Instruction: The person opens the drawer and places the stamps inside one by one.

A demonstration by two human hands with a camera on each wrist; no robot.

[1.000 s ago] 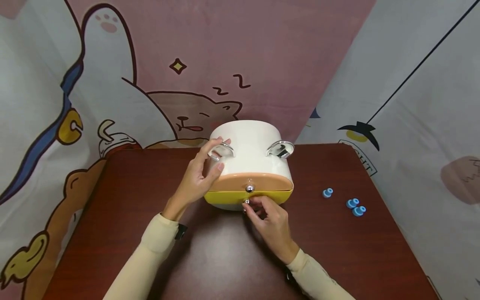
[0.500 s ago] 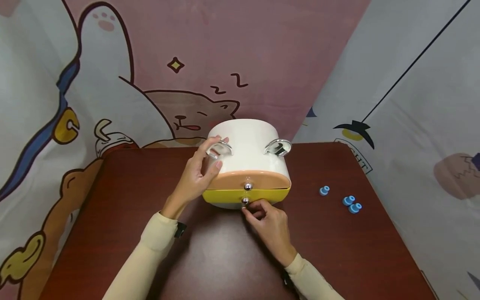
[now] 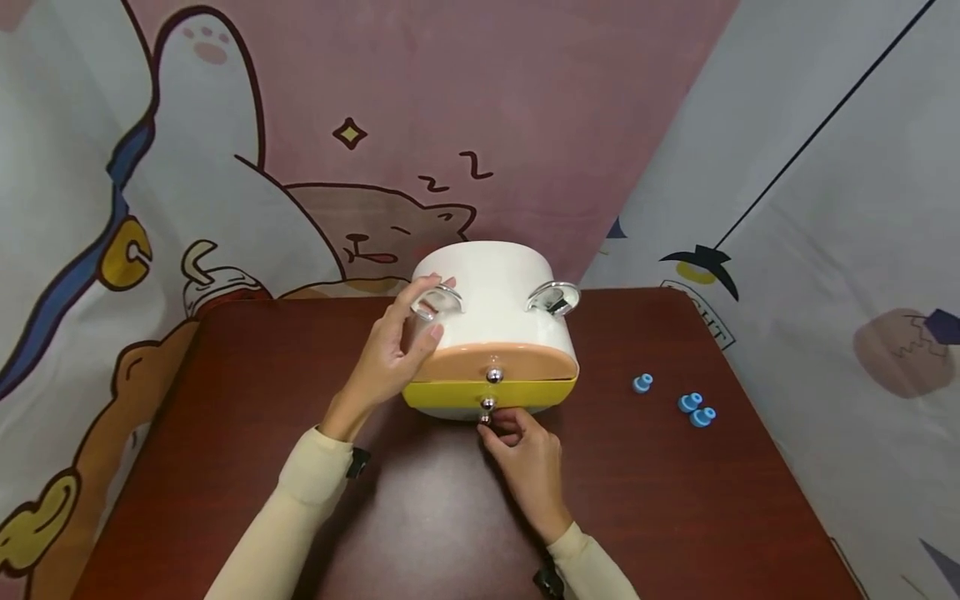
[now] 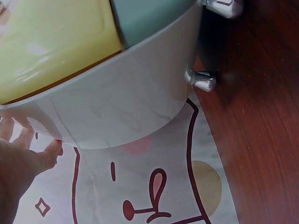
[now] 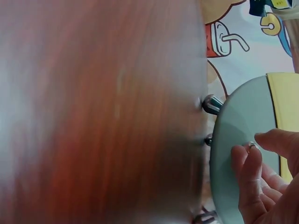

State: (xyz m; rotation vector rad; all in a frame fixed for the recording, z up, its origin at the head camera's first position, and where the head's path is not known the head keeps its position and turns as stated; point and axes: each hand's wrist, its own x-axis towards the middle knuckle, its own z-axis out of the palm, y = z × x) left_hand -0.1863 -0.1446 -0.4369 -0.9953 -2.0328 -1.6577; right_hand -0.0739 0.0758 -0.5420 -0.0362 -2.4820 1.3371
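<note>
The right hand (image 3: 527, 464) has moved from the middle knob (image 3: 488, 403) to the lowest knob (image 3: 485, 419).

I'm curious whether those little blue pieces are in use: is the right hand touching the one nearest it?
Apart. The head view shows a stretch of brown tabletop between the right hand and the nearest blue piece.

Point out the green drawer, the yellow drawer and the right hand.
Green drawer (image 5: 233, 123): right wrist view, on its front face.
Yellow drawer (image 3: 457, 393): head view, front face.
Right hand (image 3: 530, 465): head view, back of hand.
</note>
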